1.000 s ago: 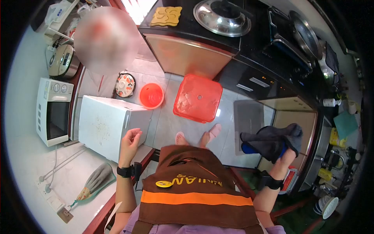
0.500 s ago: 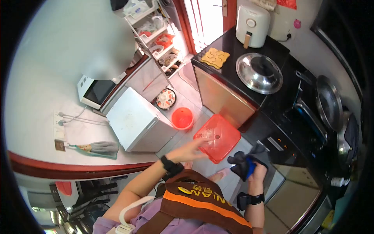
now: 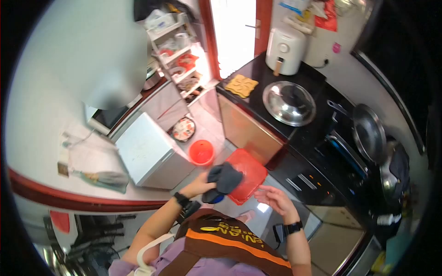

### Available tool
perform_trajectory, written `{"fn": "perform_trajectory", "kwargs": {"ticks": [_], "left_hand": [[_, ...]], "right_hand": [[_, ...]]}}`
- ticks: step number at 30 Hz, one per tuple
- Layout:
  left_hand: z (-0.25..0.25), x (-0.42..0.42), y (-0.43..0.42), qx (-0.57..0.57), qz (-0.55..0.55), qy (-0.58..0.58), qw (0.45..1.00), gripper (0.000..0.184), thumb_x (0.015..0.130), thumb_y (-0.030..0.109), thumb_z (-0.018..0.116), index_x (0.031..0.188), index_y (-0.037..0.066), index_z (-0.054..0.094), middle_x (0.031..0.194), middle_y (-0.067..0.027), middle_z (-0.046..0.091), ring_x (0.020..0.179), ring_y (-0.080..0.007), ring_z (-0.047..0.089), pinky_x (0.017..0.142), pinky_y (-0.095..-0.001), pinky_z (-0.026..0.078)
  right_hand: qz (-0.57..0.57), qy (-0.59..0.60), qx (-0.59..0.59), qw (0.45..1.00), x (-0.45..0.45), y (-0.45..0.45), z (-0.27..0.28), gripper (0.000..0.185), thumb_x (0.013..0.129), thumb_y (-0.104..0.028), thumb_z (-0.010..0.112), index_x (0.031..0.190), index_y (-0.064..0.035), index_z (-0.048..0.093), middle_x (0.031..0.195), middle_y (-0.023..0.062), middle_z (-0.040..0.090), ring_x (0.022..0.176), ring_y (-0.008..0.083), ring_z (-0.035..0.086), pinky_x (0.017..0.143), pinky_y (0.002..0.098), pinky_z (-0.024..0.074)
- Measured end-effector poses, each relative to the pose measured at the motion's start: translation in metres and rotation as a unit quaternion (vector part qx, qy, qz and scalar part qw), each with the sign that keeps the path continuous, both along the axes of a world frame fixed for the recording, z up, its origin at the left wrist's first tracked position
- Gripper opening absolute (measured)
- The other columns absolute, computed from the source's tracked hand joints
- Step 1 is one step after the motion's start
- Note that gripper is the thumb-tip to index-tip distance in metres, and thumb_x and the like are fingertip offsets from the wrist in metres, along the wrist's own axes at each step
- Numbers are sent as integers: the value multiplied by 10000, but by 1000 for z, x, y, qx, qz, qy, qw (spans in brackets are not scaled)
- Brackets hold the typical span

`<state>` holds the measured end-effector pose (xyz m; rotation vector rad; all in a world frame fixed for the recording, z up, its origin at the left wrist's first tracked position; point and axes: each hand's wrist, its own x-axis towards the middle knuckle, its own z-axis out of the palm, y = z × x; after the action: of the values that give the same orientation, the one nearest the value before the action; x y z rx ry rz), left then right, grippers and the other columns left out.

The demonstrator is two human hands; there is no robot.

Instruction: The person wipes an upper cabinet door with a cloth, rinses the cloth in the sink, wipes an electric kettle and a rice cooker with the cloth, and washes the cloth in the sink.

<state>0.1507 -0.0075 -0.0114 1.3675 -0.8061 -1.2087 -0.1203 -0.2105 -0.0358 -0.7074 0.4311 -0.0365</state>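
A dark grey cloth (image 3: 226, 178) with a blue patch is held in my left hand (image 3: 199, 185), whose fingers close on its left side. It hangs in front of a red plastic stool (image 3: 252, 177) on the tiled floor and hides the stool's left part. To the right, my right hand (image 3: 275, 200) is empty, with fingers spread, near the stool's lower right edge. Black bands circle both wrists.
A black counter (image 3: 258, 69) bears a yellow mat (image 3: 241, 86), a steel lid (image 3: 289, 103), a white air fryer (image 3: 285, 49) and a frying pan (image 3: 369, 133). At left stand a white box-shaped cabinet (image 3: 145, 149), a red bucket (image 3: 201, 152) and a floral pot (image 3: 183, 129).
The cloth has passed from my right hand to my left hand. My right hand is now spread and empty. The view has swung, bringing the air fryer and door into sight.
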Motion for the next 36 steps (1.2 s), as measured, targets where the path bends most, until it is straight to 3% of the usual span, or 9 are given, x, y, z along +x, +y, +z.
{"fn": "perform_trajectory", "kwargs": {"ticks": [7, 11, 15, 16, 17, 21, 27, 32, 36], "left_hand": [[-29, 74, 62, 51, 115, -72, 989, 650, 652, -41, 641, 1272, 20, 455, 1189, -75, 558, 1100, -158, 533, 981, -312, 410], [-53, 122, 74, 100, 93, -73, 988, 638, 625, -66, 639, 1239, 13, 481, 1116, -65, 597, 1041, -160, 571, 942, -312, 443], [-85, 157, 80, 164, 41, -72, 983, 465, 665, -92, 615, 1124, -19, 594, 1052, -70, 657, 912, -175, 637, 821, -299, 517], [-95, 165, 85, 194, 19, -22, 981, 496, 650, -118, 601, 1134, -19, 563, 1068, -72, 648, 996, -164, 605, 909, -301, 471], [-99, 167, 89, 223, 17, -58, 973, 489, 665, -106, 630, 1141, -22, 556, 1072, -72, 647, 1000, -161, 603, 911, -304, 468], [-110, 167, 110, 250, -33, -121, 960, 475, 674, -78, 699, 1128, -24, 571, 1070, -62, 649, 1003, -159, 601, 909, -308, 463], [-109, 178, 129, 347, 48, -83, 933, 422, 648, -91, 673, 1060, -20, 614, 997, -69, 668, 912, -182, 629, 859, -313, 485], [-123, 184, 87, 276, -88, -119, 950, 406, 668, -85, 653, 1064, -11, 604, 997, -56, 661, 903, -166, 622, 840, -304, 490], [-115, 171, 40, 231, -184, -131, 946, 491, 674, -82, 648, 1151, -5, 562, 1077, -69, 637, 977, -168, 604, 872, -306, 485]], "right_hand": [[-171, 330, -221, 902, 21, -68, -151, 208, 906, -161, 541, 1060, -38, 608, 904, 86, 681, 779, 136, 622, 670, 260, 494], [-189, 479, -186, 837, 20, -36, -238, 153, 778, -116, 552, 729, -4, 646, 678, 102, 637, 581, 143, 573, 459, 285, 415], [1, 446, -347, 825, 66, 24, -376, 228, 767, -183, 531, 840, -25, 680, 842, 176, 686, 730, 326, 653, 647, 420, 517], [-1, 440, -434, 786, 90, 33, -388, 266, 776, -201, 537, 961, -57, 664, 918, 186, 676, 832, 345, 645, 741, 440, 506], [-3, 428, -517, 741, 119, 40, -393, 341, 785, -220, 544, 1082, -90, 648, 994, 196, 667, 934, 363, 637, 835, 459, 495], [29, 557, -348, 753, 198, 32, -362, 619, 855, -356, 561, 1383, -83, 391, 1092, 214, 644, 1001, 372, 625, 874, 462, 481], [35, 615, -379, 690, 213, 31, -456, 383, 799, -263, 641, 1136, -107, 544, 986, 135, 691, 929, 283, 674, 743, 412, 528], [2, 581, -404, 706, 119, 86, -338, 345, 770, -194, 705, 1080, -83, 602, 971, 142, 686, 941, 325, 657, 773, 453, 504], [-45, 565, -389, 726, 25, 165, -275, 516, 727, -218, 763, 1147, -33, 527, 1025, 189, 651, 982, 357, 627, 799, 456, 486]]}}
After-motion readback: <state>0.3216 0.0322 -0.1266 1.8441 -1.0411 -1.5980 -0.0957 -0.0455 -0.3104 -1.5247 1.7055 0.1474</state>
